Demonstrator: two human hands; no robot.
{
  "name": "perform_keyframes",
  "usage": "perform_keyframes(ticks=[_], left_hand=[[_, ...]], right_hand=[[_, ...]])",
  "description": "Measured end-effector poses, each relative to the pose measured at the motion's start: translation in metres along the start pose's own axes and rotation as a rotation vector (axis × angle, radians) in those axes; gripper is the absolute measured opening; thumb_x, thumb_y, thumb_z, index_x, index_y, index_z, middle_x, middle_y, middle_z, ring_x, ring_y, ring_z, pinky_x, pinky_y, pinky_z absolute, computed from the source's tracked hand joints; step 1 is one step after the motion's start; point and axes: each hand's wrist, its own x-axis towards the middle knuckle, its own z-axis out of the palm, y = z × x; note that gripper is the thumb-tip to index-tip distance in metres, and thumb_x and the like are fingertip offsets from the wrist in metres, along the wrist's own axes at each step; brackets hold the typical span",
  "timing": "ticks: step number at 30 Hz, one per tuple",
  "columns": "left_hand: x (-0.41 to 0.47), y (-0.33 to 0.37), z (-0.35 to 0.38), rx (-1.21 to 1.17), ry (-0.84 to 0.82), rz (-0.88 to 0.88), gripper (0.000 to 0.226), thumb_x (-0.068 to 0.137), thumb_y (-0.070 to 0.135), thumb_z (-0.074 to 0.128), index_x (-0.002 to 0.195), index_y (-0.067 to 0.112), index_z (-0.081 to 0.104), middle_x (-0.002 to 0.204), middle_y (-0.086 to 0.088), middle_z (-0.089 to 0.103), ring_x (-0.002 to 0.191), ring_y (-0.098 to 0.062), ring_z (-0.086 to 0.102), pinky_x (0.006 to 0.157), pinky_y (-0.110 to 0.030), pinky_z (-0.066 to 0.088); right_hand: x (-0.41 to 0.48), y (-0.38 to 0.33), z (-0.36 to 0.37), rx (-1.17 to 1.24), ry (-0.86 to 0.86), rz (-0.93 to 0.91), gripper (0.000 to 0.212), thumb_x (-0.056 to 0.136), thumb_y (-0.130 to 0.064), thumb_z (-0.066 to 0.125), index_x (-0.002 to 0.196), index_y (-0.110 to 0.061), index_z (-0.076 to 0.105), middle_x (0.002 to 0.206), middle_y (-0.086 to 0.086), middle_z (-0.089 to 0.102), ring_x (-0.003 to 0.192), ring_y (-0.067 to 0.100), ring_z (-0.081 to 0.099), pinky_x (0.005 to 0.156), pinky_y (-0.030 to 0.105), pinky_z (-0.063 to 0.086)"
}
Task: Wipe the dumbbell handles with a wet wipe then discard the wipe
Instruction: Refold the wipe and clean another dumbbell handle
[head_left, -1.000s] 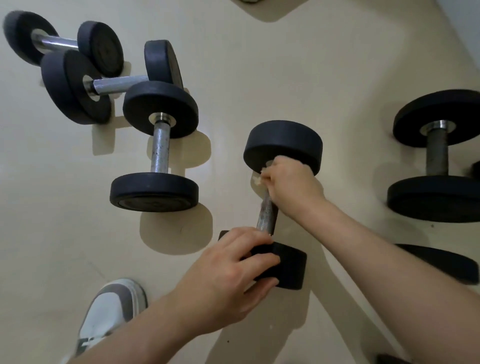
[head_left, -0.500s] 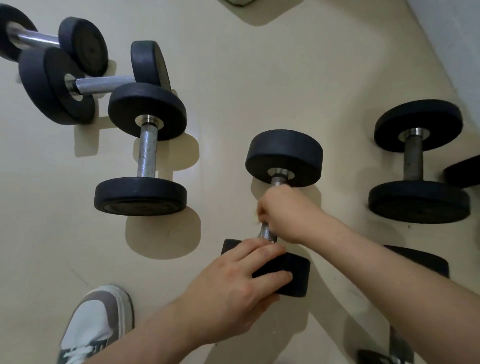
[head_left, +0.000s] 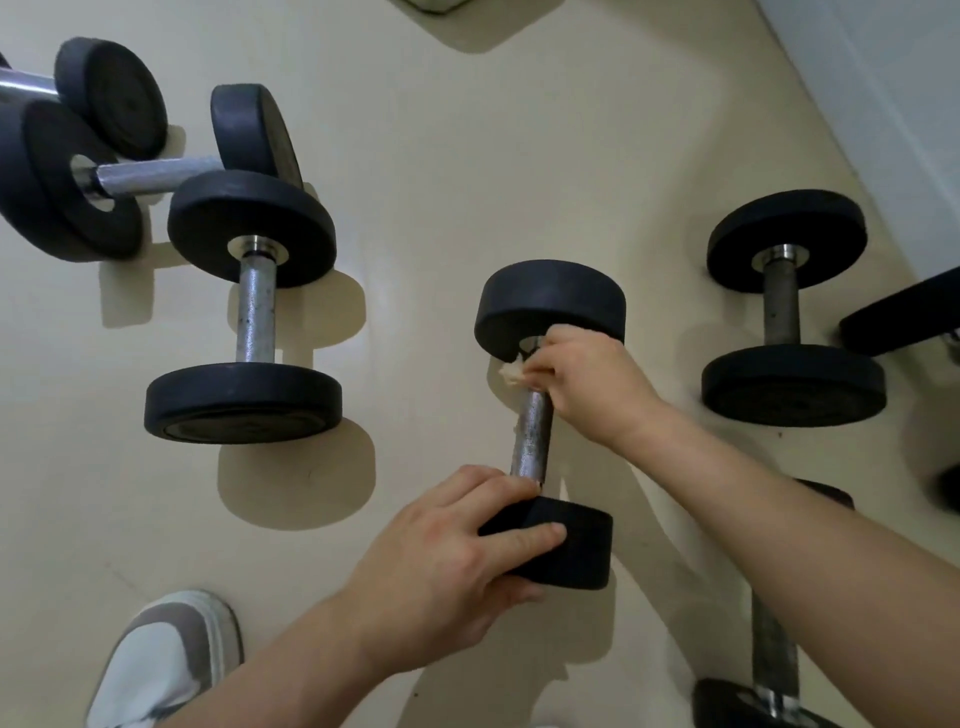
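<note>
Dumbbell: I saw the dumbbell (head_left: 550, 301) being worked on lying on the floor (head_left: 467, 182) near the centre of my view, with its steel handle (head_left: 531, 441) running from about 6 to 12 o'clock.
Right hand: the right hand (head_left: 587, 387) was at the 12 o'clock end of the handle, right against the far weight, with its fingers curled tight round the bar.
Wet wipe: the wet wipe (head_left: 511, 375) was bunched inside that fist. Only a pale crumpled tuft stuck out at the hand's 9 o'clock side (the rest was hidden, so I couldn't judge how much of the bar it covered).
Left hand: the left hand (head_left: 452, 561) gripped the dumbbell by its near weight (head_left: 576, 545). The fingers were spread and bent over the top, and the thumb looked tucked underneath.
Neighbour at 9 o'clock: a second dumbbell (head_left: 254, 312) lay well apart and roughly parallel.
Neighbour at 3 o'clock: a third dumbbell (head_left: 782, 306) lay parallel too.
At 10 o'clock: two more dumbbells (head_left: 150, 176) were crowded together, one touching the 9 o'clock neighbour's far weight.
At 5 o'clock: a further dumbbell (head_left: 774, 660) was partly under the right forearm.
At 7 o'clock: a grey-and-white shoe (head_left: 166, 660) was on the floor.
</note>
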Motion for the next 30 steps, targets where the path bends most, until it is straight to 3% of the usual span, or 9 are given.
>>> perform_keyframes(ticks=[3,6,8,11,17,20,24,28,30], left_hand=[[-0.004,-0.002,-0.001,0.010,0.008,-0.012,0.042,0.080,0.042,0.072,0.118,0.027,0.066,0.124,-0.002,0.058,0.105,-0.020,0.053,0.083,-0.032,0.051],[-0.007,-0.002,-0.001,-0.006,0.036,-0.042,0.042,0.078,0.041,0.074,0.117,0.029,0.066,0.123,-0.001,0.059,0.105,-0.020,0.053,0.080,-0.034,0.053],[-0.008,-0.003,-0.002,-0.015,0.032,-0.057,0.041,0.078,0.040,0.074,0.117,0.030,0.066,0.124,-0.001,0.058,0.104,-0.020,0.054,0.077,-0.035,0.054],[-0.009,-0.006,-0.004,0.004,0.014,-0.054,0.042,0.079,0.041,0.074,0.119,0.030,0.065,0.126,0.000,0.058,0.105,-0.019,0.054,0.077,-0.036,0.054],[-0.013,-0.009,-0.011,-0.020,0.038,-0.111,0.043,0.077,0.038,0.074,0.117,0.031,0.061,0.125,0.003,0.055,0.106,-0.016,0.053,0.087,-0.027,0.048],[-0.015,-0.012,-0.022,0.009,-0.056,-0.166,0.051,0.070,0.034,0.079,0.115,0.035,0.056,0.122,0.008,0.053,0.104,-0.013,0.051,0.087,-0.018,0.041],[-0.018,-0.020,-0.041,-0.042,-0.141,-0.276,0.055,0.064,0.030,0.083,0.107,0.042,0.051,0.116,0.023,0.045,0.099,-0.004,0.050,0.081,-0.019,0.047],[-0.024,-0.030,-0.052,-0.008,-0.133,-0.380,0.054,0.061,0.027,0.086,0.098,0.041,0.049,0.111,0.028,0.044,0.104,0.001,0.044,0.084,-0.012,0.041],[-0.026,-0.029,-0.056,0.068,-0.132,-0.389,0.049,0.060,0.025,0.083,0.094,0.036,0.049,0.107,0.021,0.045,0.102,-0.003,0.041,0.083,-0.016,0.041]], right_hand=[[-0.033,-0.004,0.011,0.273,0.050,-0.046,0.008,0.081,-0.014,0.071,0.085,-0.011,0.077,0.083,0.004,0.067,0.078,0.021,0.064,0.072,0.031,0.053],[-0.030,-0.008,0.016,0.305,0.110,-0.047,0.008,0.080,-0.013,0.071,0.085,-0.010,0.076,0.081,0.003,0.066,0.073,0.020,0.063,0.068,0.031,0.054],[-0.009,0.000,0.018,0.229,0.313,0.046,0.010,0.083,-0.016,0.066,0.084,-0.011,0.075,0.079,0.003,0.064,0.068,0.023,0.062,0.061,0.033,0.054],[-0.016,0.002,0.028,0.255,0.409,0.182,0.012,0.086,-0.016,0.063,0.085,-0.012,0.074,0.076,0.003,0.064,0.067,0.021,0.059,0.061,0.029,0.049],[-0.015,-0.003,0.034,0.702,0.470,0.432,0.009,0.086,-0.022,0.065,0.092,-0.021,0.072,0.085,-0.005,0.067,0.079,0.009,0.062,0.073,0.029,0.054],[-0.014,-0.015,0.034,0.748,0.354,0.401,0.007,0.082,-0.023,0.070,0.089,-0.022,0.073,0.089,-0.005,0.063,0.081,0.008,0.059,0.073,0.024,0.051],[-0.039,-0.032,0.028,0.821,-0.024,0.296,0.007,0.080,-0.018,0.073,0.086,-0.022,0.075,0.089,-0.009,0.065,0.081,0.006,0.061,0.075,0.022,0.054],[-0.004,-0.026,0.026,0.906,0.229,0.411,0.005,0.078,-0.019,0.075,0.083,-0.020,0.075,0.084,-0.003,0.070,0.078,0.014,0.066,0.075,0.034,0.058],[-0.009,-0.033,0.033,0.964,0.196,0.438,0.005,0.077,-0.015,0.076,0.082,-0.017,0.075,0.081,0.000,0.070,0.076,0.017,0.066,0.072,0.031,0.057]])
